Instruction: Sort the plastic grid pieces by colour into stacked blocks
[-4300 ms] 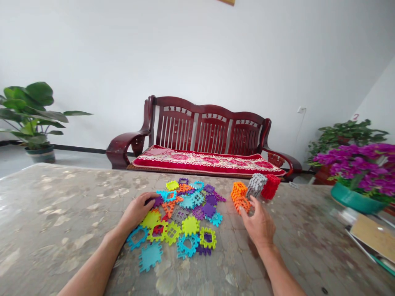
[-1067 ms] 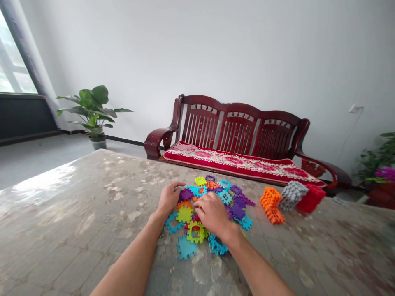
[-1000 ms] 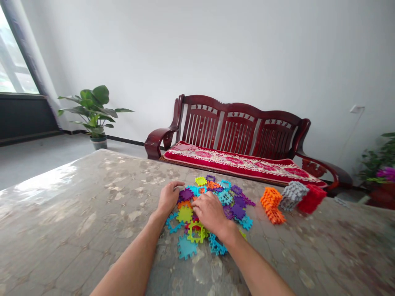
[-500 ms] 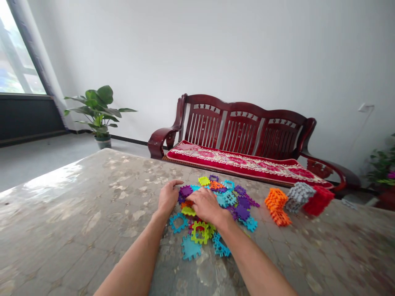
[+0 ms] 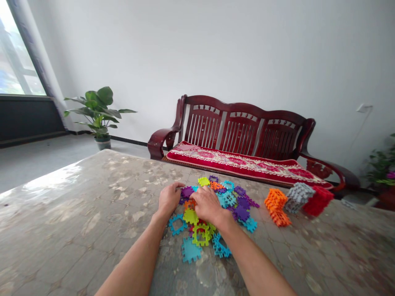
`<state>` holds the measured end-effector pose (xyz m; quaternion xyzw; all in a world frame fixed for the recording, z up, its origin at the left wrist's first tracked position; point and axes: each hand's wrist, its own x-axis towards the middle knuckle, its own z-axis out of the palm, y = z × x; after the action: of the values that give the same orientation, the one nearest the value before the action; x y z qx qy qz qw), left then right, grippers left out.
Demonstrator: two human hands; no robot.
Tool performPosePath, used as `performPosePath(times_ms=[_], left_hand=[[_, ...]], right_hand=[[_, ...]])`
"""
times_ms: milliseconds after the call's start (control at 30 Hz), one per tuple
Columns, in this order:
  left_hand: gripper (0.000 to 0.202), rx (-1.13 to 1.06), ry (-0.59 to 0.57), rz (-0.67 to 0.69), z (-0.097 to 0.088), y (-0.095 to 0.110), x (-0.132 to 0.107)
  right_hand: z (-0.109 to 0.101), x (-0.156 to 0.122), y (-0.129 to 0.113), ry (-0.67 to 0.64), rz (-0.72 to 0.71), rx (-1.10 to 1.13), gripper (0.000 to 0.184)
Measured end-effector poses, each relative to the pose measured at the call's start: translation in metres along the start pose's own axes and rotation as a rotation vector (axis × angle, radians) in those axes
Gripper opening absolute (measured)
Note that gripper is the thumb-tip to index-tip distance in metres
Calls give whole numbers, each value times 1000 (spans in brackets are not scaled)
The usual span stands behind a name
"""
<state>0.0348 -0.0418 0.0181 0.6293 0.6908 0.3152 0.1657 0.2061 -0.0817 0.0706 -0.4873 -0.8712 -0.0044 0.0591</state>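
My left hand (image 5: 169,199) rests at the left edge of a pile of notched plastic tiles, its fingers stretched out along a purple tile (image 5: 187,192). My right hand (image 5: 208,204) reaches over the middle of the pile, its fingers bent down together near an orange tile (image 5: 189,204). What its fingertips hold, if anything, is hidden. Just below lie a yellow-green solid tile (image 5: 190,216) and a yellow-green square frame (image 5: 201,225). A blue frame tile (image 5: 170,225) is left of these, and a solid blue tile (image 5: 190,250) lies nearest me. Other purple and blue tiles spread to the right.
Right of the pile stand stacked orange tiles (image 5: 277,199), a grey stack (image 5: 298,198) and a red stack (image 5: 318,200). The table (image 5: 101,230) has a patterned cover. Behind it is a dark red wooden bench (image 5: 240,127); a potted plant (image 5: 103,142) stands at the left.
My right hand has shifted slightly right. The yellow-green solid tile beneath its fingers now lies more exposed and a little lower. My left hand has barely moved.
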Motion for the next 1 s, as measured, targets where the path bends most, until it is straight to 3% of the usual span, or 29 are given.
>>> performPosePath(times_ms=[133,233,367,467,567,667,800,1000], left_hand=[[39,17,-5,-4,-1,2,-1],[40,26,-11,-4,-2,3,-2],[39,45,-7,8,-3,4,-3],[38,64,-9,10,-5,5,-4],[38,83,-23,15,-4,5,-3],[38,105,-32,20,-3,3,-1],[39,125,-34,21,0,0,2],[37,139,-26,36,1,-4,3]], right_hand=[[-6,-7,5,60,81,105,26],[-11,-21,16,193,133,245,23],[-8,-53,50,498,146,453,24],[6,-79,86,651,269,537,25],[26,-98,115,692,418,640,24],[41,-108,128,685,496,754,28],[49,-110,130,666,508,788,38],[42,-109,125,680,474,599,34]])
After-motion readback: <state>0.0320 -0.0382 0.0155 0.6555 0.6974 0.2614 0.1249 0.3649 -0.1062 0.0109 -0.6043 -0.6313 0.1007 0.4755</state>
